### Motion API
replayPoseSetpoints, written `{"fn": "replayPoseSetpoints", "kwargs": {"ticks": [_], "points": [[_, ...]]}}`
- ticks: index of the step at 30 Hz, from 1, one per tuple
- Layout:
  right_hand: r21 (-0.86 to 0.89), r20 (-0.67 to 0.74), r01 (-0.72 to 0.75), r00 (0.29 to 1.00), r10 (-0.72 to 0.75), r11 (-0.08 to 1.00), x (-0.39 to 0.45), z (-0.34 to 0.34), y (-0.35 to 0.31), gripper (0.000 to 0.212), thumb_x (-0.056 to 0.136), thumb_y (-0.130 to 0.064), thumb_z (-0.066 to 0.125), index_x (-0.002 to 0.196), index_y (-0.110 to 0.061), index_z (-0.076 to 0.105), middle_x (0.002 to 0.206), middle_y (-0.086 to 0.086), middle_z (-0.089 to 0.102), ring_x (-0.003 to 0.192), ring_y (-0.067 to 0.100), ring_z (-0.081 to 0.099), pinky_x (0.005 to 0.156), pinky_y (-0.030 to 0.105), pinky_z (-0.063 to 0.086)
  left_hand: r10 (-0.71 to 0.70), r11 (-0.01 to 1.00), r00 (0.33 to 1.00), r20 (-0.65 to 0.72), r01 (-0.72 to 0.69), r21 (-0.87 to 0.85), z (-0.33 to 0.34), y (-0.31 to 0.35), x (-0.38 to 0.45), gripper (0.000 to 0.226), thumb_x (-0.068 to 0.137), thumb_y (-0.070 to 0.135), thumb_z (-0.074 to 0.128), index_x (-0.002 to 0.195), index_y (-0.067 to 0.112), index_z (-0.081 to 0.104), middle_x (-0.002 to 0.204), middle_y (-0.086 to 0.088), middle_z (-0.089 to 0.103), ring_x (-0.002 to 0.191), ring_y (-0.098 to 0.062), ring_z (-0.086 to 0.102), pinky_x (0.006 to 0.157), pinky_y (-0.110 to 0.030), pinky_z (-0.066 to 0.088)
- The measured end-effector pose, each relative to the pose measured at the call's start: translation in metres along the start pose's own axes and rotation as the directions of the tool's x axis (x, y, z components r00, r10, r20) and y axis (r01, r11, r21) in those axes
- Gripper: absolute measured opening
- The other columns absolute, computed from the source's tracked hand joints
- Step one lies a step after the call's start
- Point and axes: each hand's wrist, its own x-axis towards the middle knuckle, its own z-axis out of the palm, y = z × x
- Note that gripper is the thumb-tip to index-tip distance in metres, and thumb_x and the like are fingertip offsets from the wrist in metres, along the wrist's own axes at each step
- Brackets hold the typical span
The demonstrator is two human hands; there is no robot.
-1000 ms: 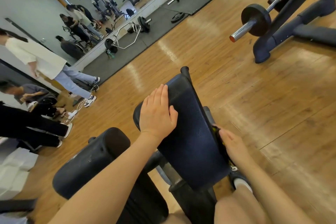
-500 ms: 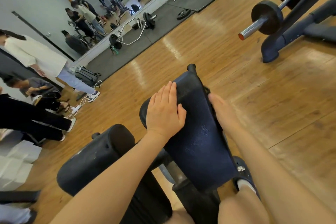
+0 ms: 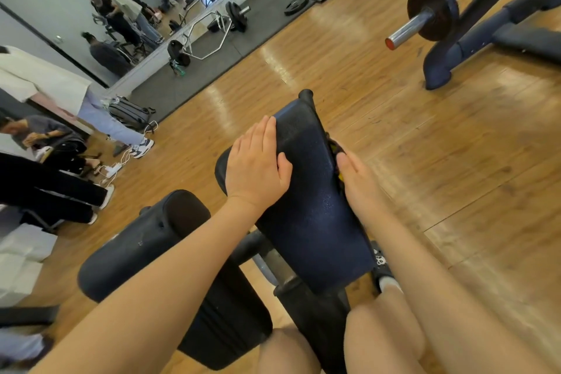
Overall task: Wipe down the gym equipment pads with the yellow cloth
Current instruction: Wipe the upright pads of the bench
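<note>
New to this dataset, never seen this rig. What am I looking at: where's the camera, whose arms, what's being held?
There is no robot here. A person wears one wide-angle camera on the head, looking forward and down, so the two bare arms coming in from the bottom are their own.

The scene is a gym with a wood floor. In front of the person is a dark blue pad on a machine, tilted up, with a black roller pad to its left.

The left hand lies flat on the pad's upper left part, fingers straight, holding nothing. The right hand is at the pad's right edge, pressing the yellow cloth there; only a sliver of the cloth shows, so the grip cannot be made out.

Behind are a barbell on a rack, a wall mirror and other people on the left.
</note>
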Motion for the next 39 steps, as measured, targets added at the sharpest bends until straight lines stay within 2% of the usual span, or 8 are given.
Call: {"fn": "replayPoseSetpoints", "kwargs": {"ticks": [5, 9, 11, 15, 20, 30, 35, 39], "points": [[-0.105, -0.052, -0.068, 0.997, 0.063, 0.992, -0.048, -0.008, 0.066, 0.031, 0.1, -0.025, 0.036, 0.119, -0.012, 0.057, 0.113, -0.006, 0.058, 0.114, 0.019, 0.052, 0.087, 0.023, 0.037, 0.002, 1.0, 1.0, -0.004, -0.002, -0.005, 0.0, 0.0, 0.0, 0.062, 0.084, 0.031, 0.035, 0.137, 0.0, 0.041, 0.134, -0.018, 0.051, 0.122, -0.033, 0.05, 0.101, -0.045, 0.04], [-0.141, -0.062, -0.158, 0.987, 0.151, 0.977, -0.08, -0.022, 0.089, 0.033, 0.099, -0.017, 0.037, 0.127, -0.008, 0.054, 0.119, 0.001, 0.058, 0.116, 0.018, 0.05, 0.075, 0.002, 0.036, 0.002, 1.0, 1.0, 0.012, -0.002, -0.002, -0.001, 0.001, -0.001, 0.062, 0.085, 0.032, 0.033, 0.138, 0.0, 0.04, 0.136, -0.018, 0.049, 0.124, -0.033, 0.048, 0.102, -0.044, 0.038], [-0.119, -0.101, -0.163, 0.983, 0.151, 0.98, -0.076, -0.022, 0.073, 0.033, 0.099, -0.014, 0.038, 0.127, -0.008, 0.054, 0.119, 0.002, 0.058, 0.113, 0.014, 0.05, 0.073, 0.008, 0.035, 0.006, 1.0, 1.0, 0.019, -0.006, -0.002, -0.001, 0.0, -0.001, 0.063, 0.085, 0.032, 0.032, 0.138, 0.0, 0.039, 0.137, -0.018, 0.048, 0.124, -0.032, 0.048, 0.103, -0.044, 0.038], [-0.083, -0.152, 0.046, 0.987, -0.059, 0.995, -0.027, -0.008, -0.005, 0.025, 0.1, -0.017, 0.036, 0.101, -0.032, 0.055, 0.092, -0.014, 0.058, 0.082, -0.011, 0.052, 0.075, 0.018, 0.038, 0.006, 1.0, 0.999, 0.034, -0.005, -0.011, -0.001, -0.002, 0.0, 0.063, 0.085, 0.033, 0.031, 0.139, 0.0, 0.038, 0.138, -0.018, 0.047, 0.126, -0.032, 0.046, 0.104, -0.045, 0.037], [-0.237, -0.156, 0.227, 0.951, -0.267, 0.945, 0.007, 0.033, -0.02, 0.042, 0.099, -0.025, 0.036, 0.141, -0.023, 0.037, 0.141, -0.009, 0.045, 0.13, 0.002, 0.038, 0.104, 0.02, 0.032, -0.001, 1.0, 0.999, 0.037, 0.002, -0.026, -0.001, -0.002, 0.0, 0.063, 0.084, 0.032, 0.032, 0.139, 0.001, 0.038, 0.139, -0.017, 0.047, 0.126, -0.031, 0.046, 0.103, -0.044, 0.039], [-0.436, -0.161, -0.086, 0.987, 0.017, 0.896, -0.079, -0.008, 0.074, 0.036, 0.097, -0.025, 0.043, 0.127, -0.009, 0.053, 0.121, 0.005, 0.06, 0.116, 0.023, 0.052, 0.08, 0.016, 0.03, -0.002, 0.999, 0.997, 0.073, 0.005, -0.04, -0.003, -0.001, -0.001, 0.065, 0.083, 0.034, 0.029, 0.137, -0.001, 0.041, 0.138, -0.017, 0.048, 0.125, -0.032, 0.047, 0.102, -0.045, 0.039], [-0.53, -0.151, 0.048, 0.977, -0.15, 0.847, -0.085, -0.008, 0.021, 0.036, 0.096, -0.015, 0.045, 0.131, -0.013, 0.05, 0.124, 0.001, 0.058, 0.119, 0.017, 0.051, 0.089, 0.015, 0.032, -0.024, 0.987, 0.998, 0.058, 0.033, -0.156, -0.013, 0.001, -0.003, 0.061, 0.087, 0.033, 0.031, 0.14, 0.004, 0.039, 0.145, -0.012, 0.042, 0.133, -0.027, 0.039, 0.11, -0.042, 0.027], [-0.57, 0.0, 0.357, 0.901, -0.434, 0.74, -0.065, 0.025, -0.05, 0.041, 0.096, -0.012, 0.044, 0.137, -0.012, 0.042, 0.14, 0.001, 0.045, 0.131, 0.012, 0.037, 0.106, 0.018, 0.026, -0.132, 0.923, 0.989, -0.06, 0.101, -0.371, -0.024, -0.013, -0.036, 0.052, 0.086, 0.019, 0.044, 0.138, 0.008, 0.044, 0.143, -0.007, 0.044, 0.136, -0.023, 0.034, 0.114, -0.035, 0.012]]}}
